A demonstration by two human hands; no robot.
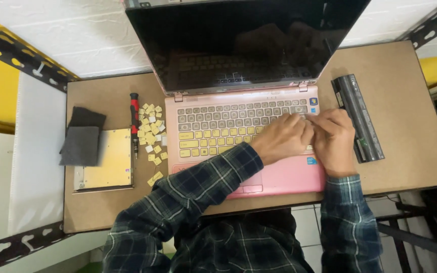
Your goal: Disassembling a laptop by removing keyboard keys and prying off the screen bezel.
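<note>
The laptop screen is standing open at the far edge of the table, a wide dark rectangle in a pink frame, unlit and reflecting the keyboard faintly. Two small blue square stickers are sitting on the pink laptop body: the upper sticker at the keyboard's top right corner, the lower sticker on the palm rest.

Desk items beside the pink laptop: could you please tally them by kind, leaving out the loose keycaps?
Black laptop battery: 1
Red-and-black screwdriver: 1
Grey cloth: 1
Flat metal drive: 1
Total: 4
</note>
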